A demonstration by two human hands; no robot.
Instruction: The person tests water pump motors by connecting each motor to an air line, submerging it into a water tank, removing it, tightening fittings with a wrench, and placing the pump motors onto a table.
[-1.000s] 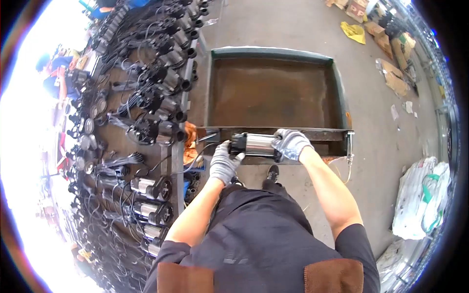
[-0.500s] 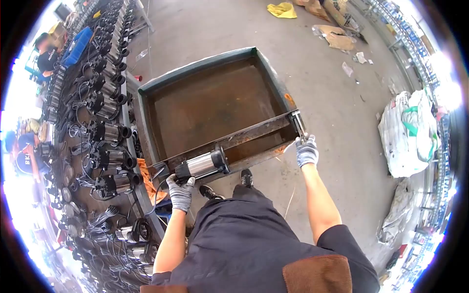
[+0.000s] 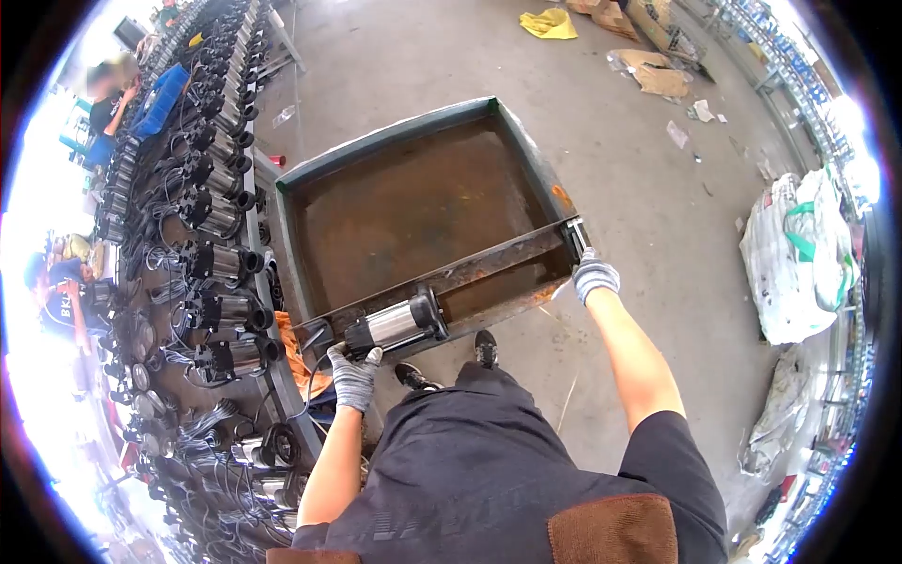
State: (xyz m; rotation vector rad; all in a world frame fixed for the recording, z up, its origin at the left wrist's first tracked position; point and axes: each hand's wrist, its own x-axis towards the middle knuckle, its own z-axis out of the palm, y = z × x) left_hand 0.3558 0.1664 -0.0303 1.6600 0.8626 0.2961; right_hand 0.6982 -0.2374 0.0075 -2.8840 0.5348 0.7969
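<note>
A steel-and-black pump [image 3: 393, 324] lies on its side across the near rim of a green-edged tank [image 3: 529, 146] of brownish water. My left hand [image 3: 353, 378], in a grey glove, is at the pump's left black end, thumb and fingers around its lower edge. A black cable runs from that end down to the left. At the tank's near right corner, my gloved right hand [image 3: 595, 275] has its fingers closed at a metal fitting [image 3: 576, 233] with a lever-like part.
Rows of similar pumps [image 3: 218, 261] fill the bench at left. An orange cloth [image 3: 299, 350] hangs by the tank's left corner. Two people [image 3: 105, 108] are beyond the bench. White sacks [image 3: 794, 258], cardboard [image 3: 658, 77] and a yellow bag [image 3: 548, 24] lie on the floor.
My right hand has left the pump and moved right to the metal fitting. My left hand stays at the pump's black end. The view has turned, so the tank appears tilted.
</note>
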